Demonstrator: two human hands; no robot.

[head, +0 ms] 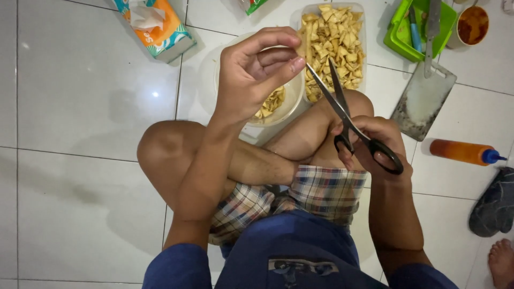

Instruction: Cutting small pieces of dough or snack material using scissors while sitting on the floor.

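I sit cross-legged on a white tiled floor. My left hand [256, 72] is raised above a round clear bowl [292, 101], its fingers pinching a thin pale strip [301, 48] that is mostly hidden. My right hand [375, 144] grips black-handled scissors [345, 115]; the blades are parted and point up toward my left fingertips. The bowl holds a few small yellow cut pieces [271, 103]. Behind it, a rectangular clear tub [362, 48] is heaped with the same folded yellow pieces.
A tissue box [155, 27] lies at the top left. At the right are a green tray [399, 29] with tools, a cleaver [423, 96], a cup of brown sauce [472, 25], an orange squeeze bottle [463, 151], a dark cloth [495, 203] and another person's foot [502, 262].
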